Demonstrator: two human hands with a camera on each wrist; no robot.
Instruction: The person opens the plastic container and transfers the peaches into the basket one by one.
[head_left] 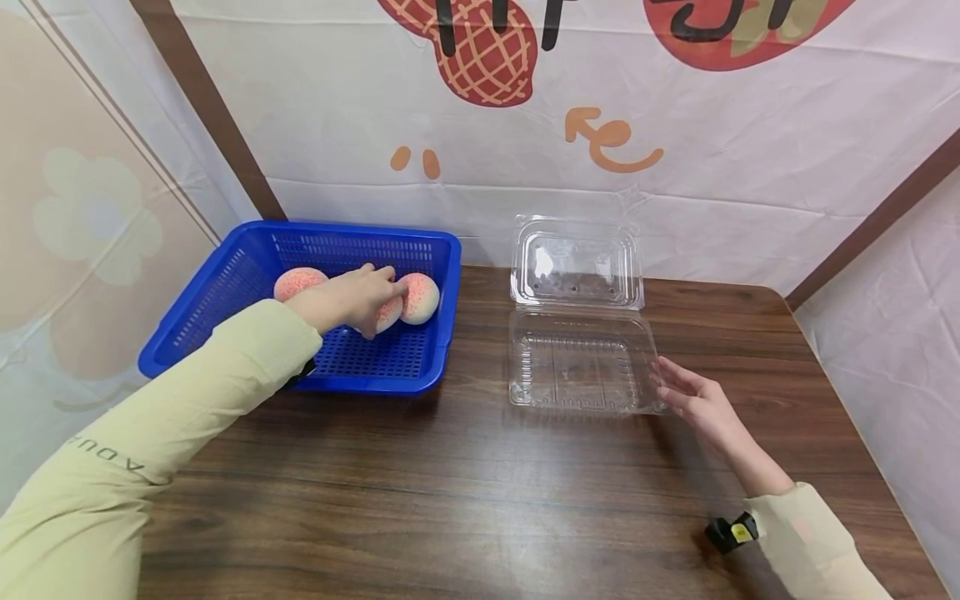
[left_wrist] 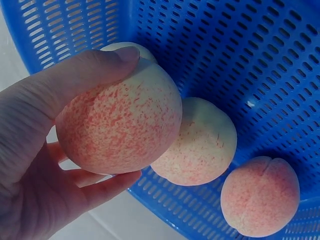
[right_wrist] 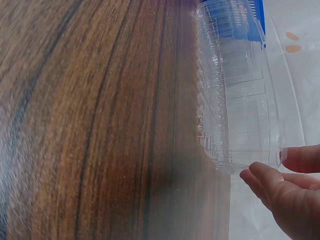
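Note:
My left hand [head_left: 347, 297] reaches into a blue plastic basket [head_left: 390, 385] and grips a pink-speckled peach [left_wrist: 120, 125]. Its thumb lies over the top of the fruit, with fingers around the lower side. Several other pale pink peaches [left_wrist: 260, 197] rest beside it in the basket; one is mostly hidden behind the held fruit. On the right, my right hand [head_left: 697, 404] pinches the right edge of a clear plastic clamshell box [head_left: 581, 400], thumb at the rim and fingers against the outer wall. The box stands with its lid [head_left: 577, 262] raised at the back.
A dark wood-grain table [head_left: 450, 492] carries the basket at left and the box right of centre. Behind it hangs a pale printed cloth [head_left: 330, 117], close to the basket's back rim and the raised lid. More cloth closes off both sides.

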